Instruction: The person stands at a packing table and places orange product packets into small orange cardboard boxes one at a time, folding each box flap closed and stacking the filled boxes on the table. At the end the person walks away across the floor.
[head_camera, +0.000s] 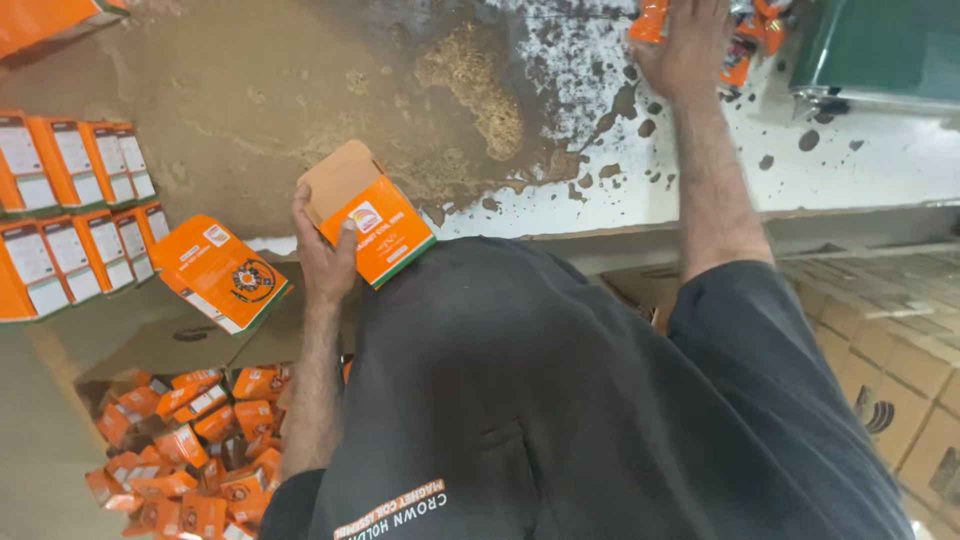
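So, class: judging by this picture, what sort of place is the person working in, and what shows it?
Probably a packing bench in a small workshop or warehouse. The left hand holds an open orange carton, filled cartons stand in rows, and a box of flat cartons sits below.

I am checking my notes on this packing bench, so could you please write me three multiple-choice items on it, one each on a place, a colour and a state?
1. Where does the right hand reach?
A. To the orange packets at the far edge of the bench
B. Into the carton on the floor
C. Onto the lap

2. What colour is the small box in the left hand?
A. Blue
B. Orange
C. White

3. How is that box's top flap?
A. Taped shut
C. Torn off
B. Open

Answers: A, the outstretched arm ends at the packets; B, its printed faces are orange; B, the plain brown flap stands up from the box.
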